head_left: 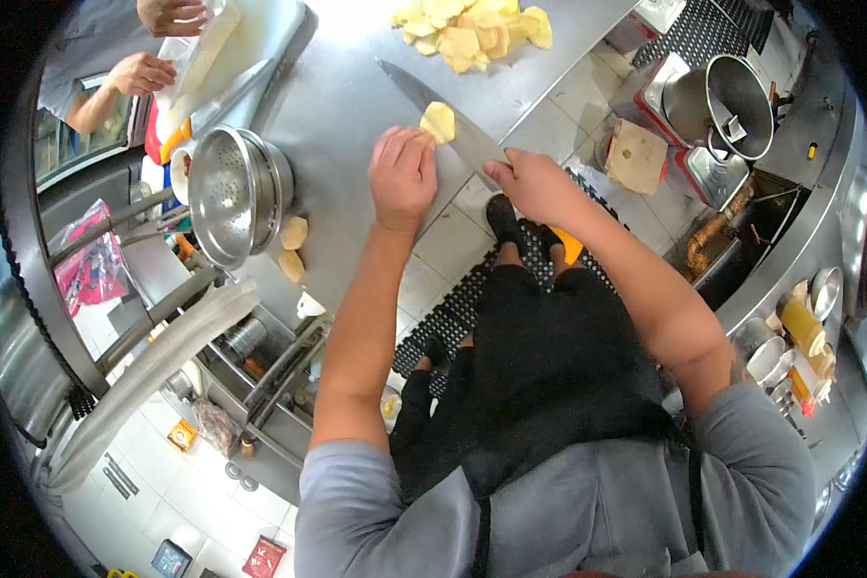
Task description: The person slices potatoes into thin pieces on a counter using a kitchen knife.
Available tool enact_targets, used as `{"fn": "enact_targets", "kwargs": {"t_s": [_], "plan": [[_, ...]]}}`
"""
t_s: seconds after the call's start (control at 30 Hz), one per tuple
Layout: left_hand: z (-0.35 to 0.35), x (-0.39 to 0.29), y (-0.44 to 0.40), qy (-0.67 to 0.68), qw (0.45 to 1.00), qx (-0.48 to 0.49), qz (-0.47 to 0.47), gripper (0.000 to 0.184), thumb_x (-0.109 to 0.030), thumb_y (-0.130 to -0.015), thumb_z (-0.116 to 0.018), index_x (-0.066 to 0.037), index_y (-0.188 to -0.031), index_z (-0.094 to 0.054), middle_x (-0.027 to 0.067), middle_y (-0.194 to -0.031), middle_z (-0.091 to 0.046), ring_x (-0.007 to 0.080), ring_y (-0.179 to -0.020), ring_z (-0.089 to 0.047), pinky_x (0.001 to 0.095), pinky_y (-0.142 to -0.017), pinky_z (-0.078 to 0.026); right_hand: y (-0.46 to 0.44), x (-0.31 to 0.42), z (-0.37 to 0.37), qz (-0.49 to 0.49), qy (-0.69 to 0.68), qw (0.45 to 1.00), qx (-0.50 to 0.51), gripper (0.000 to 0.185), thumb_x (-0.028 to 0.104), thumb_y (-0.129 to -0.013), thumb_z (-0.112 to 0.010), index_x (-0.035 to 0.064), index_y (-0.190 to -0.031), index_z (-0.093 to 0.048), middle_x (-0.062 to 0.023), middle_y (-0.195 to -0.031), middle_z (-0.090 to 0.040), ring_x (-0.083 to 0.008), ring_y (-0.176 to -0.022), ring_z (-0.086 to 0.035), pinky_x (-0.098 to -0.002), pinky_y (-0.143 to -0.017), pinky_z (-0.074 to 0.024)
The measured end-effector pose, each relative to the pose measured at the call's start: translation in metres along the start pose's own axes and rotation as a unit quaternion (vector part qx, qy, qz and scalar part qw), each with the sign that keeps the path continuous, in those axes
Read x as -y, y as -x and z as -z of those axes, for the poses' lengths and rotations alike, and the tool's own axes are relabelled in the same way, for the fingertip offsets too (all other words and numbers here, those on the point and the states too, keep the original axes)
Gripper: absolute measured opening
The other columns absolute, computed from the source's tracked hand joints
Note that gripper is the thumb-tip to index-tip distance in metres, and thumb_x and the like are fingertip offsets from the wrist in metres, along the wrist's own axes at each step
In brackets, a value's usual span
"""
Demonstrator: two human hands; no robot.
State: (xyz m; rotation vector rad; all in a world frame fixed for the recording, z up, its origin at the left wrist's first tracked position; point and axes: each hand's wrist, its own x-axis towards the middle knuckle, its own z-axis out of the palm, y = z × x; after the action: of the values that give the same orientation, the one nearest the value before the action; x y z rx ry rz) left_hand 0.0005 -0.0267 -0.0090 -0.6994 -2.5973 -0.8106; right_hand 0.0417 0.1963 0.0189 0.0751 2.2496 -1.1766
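Head view, the only feed I have: the knife (472, 144) is in the right hand (532, 185), over the steel table (323, 159) near its edge. Blade is long, bare grey metal, broad toward the hand and tapering to a sharp point. A yellow-orange end shows past the hand, roughly in line with the blade; I read it as the handle. Long axis runs diagonally across my frame, tip to the upper left, so away from the wearer and toward their left. Cannot tell which way the cutting edge faces. Right hand: fingers closed round the grip. Left hand (402, 178): fingers bunched at the near edge of a yellow slice (440, 122); cannot tell whether they pinch it or merely press. Slice is pale, flat, rounded with some straightish sides, and overlaps the middle of the blade. Beyond the tip, a loose pile of similar slices (462, 40). Two more pieces (294, 234) lie beside a perforated metal colander (223, 197) on the left. Another person's hands (143, 74) appear upper left.
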Motion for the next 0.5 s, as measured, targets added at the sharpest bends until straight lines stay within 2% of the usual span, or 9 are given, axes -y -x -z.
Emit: {"fn": "enact_targets", "kwargs": {"t_s": [0.27,0.5], "plan": [[-0.002,0.001,-0.002,0.010,1.000,-0.018,-0.022,0.014,0.001,-0.079,-0.071,-0.003,-0.092,-0.071,0.0099,-0.098,-0.070,0.0331,-0.097,-0.066,0.0416,-0.087,-0.055,-0.004,0.008,0.003,-0.003,0.010,1.000,0.010,0.045,0.039,-0.102,-0.055,-0.0050,-0.094,-0.064,-0.0309,-0.086,-0.068,-0.0489,-0.088,-0.066,-0.0537,-0.080,-0.0519],[-0.002,0.001,-0.001,-0.003,1.000,-0.019,-0.007,0.011,-0.001,-0.082,-0.070,-0.003,-0.093,-0.071,0.0102,-0.098,-0.071,0.0329,-0.096,-0.066,0.0413,-0.086,-0.055,-0.001,-0.004,0.000,0.013,0.033,0.999,0.010,0.047,0.040,-0.103,-0.054,-0.0052,-0.094,-0.063,-0.0326,-0.088,-0.067,-0.0495,-0.089,-0.066,-0.0536,-0.080,-0.0523]]}}
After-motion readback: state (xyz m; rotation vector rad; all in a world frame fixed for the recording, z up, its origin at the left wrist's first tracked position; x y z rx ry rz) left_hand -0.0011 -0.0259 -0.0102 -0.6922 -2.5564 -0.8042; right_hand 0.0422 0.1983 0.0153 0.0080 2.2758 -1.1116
